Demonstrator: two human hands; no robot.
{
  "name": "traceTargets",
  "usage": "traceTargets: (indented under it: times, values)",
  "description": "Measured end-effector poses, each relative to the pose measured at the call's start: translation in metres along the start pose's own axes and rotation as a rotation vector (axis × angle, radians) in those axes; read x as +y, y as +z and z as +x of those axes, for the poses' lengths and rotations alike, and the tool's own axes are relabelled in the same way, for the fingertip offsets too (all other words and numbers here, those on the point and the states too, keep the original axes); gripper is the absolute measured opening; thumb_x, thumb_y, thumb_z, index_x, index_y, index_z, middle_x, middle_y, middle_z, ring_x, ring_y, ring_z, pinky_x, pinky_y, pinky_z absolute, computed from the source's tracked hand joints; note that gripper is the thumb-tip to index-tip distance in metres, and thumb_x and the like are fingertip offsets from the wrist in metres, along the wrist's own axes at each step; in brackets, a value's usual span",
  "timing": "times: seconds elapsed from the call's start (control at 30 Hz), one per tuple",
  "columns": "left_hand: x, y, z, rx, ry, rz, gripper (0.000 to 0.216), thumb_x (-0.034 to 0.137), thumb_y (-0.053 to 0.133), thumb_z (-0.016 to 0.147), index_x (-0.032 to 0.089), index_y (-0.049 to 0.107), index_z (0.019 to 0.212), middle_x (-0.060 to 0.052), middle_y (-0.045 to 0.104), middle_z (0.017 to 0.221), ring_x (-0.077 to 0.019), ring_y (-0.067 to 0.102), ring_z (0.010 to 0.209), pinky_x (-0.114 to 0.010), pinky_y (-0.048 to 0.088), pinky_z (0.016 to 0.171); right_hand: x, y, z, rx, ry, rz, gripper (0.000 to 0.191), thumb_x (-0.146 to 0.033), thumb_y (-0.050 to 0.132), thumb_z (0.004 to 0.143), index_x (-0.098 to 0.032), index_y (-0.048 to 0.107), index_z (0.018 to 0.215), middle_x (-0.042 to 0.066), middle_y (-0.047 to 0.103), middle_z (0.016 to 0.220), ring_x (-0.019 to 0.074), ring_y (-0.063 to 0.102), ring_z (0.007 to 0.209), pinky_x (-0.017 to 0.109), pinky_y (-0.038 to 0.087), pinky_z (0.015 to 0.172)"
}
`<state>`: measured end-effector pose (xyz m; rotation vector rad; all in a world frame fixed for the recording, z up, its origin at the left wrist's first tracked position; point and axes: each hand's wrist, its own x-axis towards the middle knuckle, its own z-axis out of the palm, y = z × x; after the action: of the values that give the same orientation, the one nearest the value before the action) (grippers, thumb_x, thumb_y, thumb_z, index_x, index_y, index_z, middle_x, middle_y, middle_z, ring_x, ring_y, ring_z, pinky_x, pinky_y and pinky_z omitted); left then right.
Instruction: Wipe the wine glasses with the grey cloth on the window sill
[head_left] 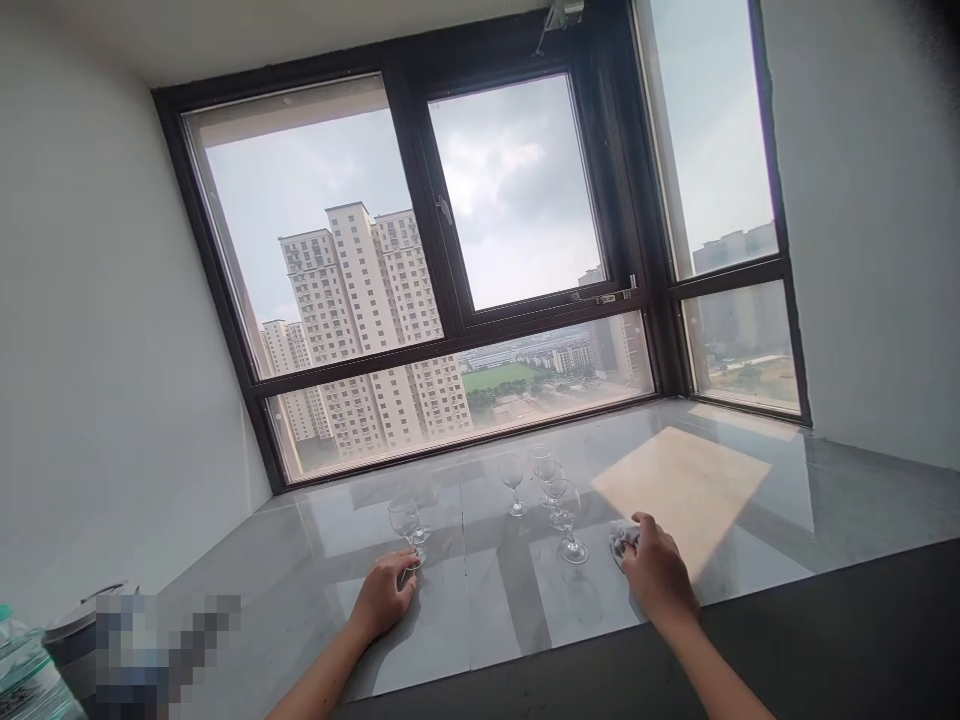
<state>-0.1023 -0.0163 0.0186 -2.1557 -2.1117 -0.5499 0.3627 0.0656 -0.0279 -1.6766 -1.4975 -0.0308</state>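
Note:
My left hand (385, 594) is closed at the foot of a clear stemmed wine glass (403, 518), which stands upright on the grey stone windowsill (495, 610). Just behind it is another clear glass (424, 530), partly hard to make out against the reflections. In my right hand (658, 572) is a crumpled white-and-grey cloth (622, 537), pinched between thumb and fingers near the sill's front edge. Between my hands, nearer the right one, a stemmed glass (571, 545) stands upright. Behind it are several more clear glasses (514, 482), grouped towards the window.
A large dark-framed window (450, 345) borders the sill at the back, with a narrower side pane on the right. White walls (112, 300) rise at both ends. At lower left are a dark-rimmed container (71, 640) and a greenish clear plastic bottle (30, 665).

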Motion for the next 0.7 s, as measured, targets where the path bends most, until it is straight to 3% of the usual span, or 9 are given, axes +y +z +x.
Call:
traceTargets:
  times: [0.3,0.47,0.7]
  values:
    - [0.015,-0.005,0.007,-0.191,-0.020,0.135,0.066,0.046,0.049,0.091,0.030,0.043,0.155,-0.008,0.043,0.161,-0.0290,0.034,0.152,-0.051,0.018,0.126,-0.005,-0.008,-0.003,-0.035,0.005,-0.006,0.027,-0.014,0.049,0.093,-0.013,0.057,0.119,0.016,0.069,0.106,0.0299,0.062,0.104,0.034,0.045,0.077]
    - [0.013,-0.003,0.013,-0.249,-0.030,0.117,0.065,0.053,0.040,0.095,0.030,0.041,0.156,-0.004,0.034,0.166,-0.0282,0.027,0.155,-0.054,0.014,0.127,-0.005,-0.007,-0.002,-0.040,0.002,-0.007,0.025,-0.013,0.050,0.093,-0.012,0.057,0.117,0.016,0.069,0.106,0.0298,0.061,0.104,0.034,0.045,0.081]
    - [0.012,-0.001,0.023,-0.205,-0.091,0.141,0.062,0.050,0.039,0.094,0.027,0.049,0.152,-0.005,0.040,0.163,-0.0282,0.031,0.153,-0.053,0.017,0.126,-0.006,-0.007,-0.002,-0.046,0.003,0.000,0.023,-0.012,0.049,0.094,-0.012,0.056,0.116,0.015,0.069,0.106,0.0289,0.061,0.104,0.033,0.044,0.083]
